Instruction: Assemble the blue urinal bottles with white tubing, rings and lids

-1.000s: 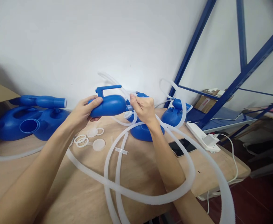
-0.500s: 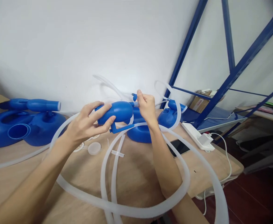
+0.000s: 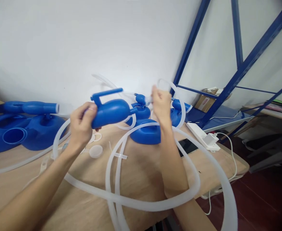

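My left hand (image 3: 81, 123) grips a blue bottle-shaped plastic part (image 3: 114, 112) by its left end, above the table. That part has a bar handle on its upper side and a narrow nozzle pointing right. Across a gap from the nozzle, my right hand (image 3: 162, 101) is closed in a fist, blurred by motion. A translucent hose end (image 3: 148, 100) sticks out of its left side. The long translucent corrugated hose (image 3: 143, 205) loops in front of both forearms. Behind the hands stands a blue jug (image 3: 144, 133), partly covered by my right wrist.
Blue jugs (image 3: 44, 131) stand at left. White caps (image 3: 96, 151) and a small clear fitting (image 3: 121, 156) lie on the brown table (image 3: 141, 170). Right of them are a phone (image 3: 187, 147), a white power strip (image 3: 202, 138) with a plugged-in charger, and a blue metal shelf (image 3: 246, 67).
My right hand has moved right with the hose end, away from the nozzle. My left hand has turned the blue part, so its handle now points up instead of down.
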Available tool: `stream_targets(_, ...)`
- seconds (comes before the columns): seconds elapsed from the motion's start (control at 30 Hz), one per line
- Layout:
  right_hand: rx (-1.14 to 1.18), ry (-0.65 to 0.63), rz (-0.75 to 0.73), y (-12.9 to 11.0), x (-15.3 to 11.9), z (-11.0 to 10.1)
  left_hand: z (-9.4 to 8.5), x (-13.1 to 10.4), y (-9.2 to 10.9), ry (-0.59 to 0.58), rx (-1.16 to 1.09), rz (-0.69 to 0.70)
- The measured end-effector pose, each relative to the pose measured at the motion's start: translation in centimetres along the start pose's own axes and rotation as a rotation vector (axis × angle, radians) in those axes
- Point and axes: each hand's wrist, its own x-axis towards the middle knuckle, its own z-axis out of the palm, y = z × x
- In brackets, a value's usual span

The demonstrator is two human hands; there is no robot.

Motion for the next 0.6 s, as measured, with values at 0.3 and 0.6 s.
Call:
stream_targets(0.3, -0.249, -0.391, 0.124, 3.9, 0.4, -6.2, 3.2, -0.1, 2.2, -0.120, 0.369, 0.437)
stream_targets(0.6, -0.258, -0.846, 0.255, 9.6, 0.2, -2.5, 10.6, -1.4, 1.4, -0.150, 0.521, 1.230)
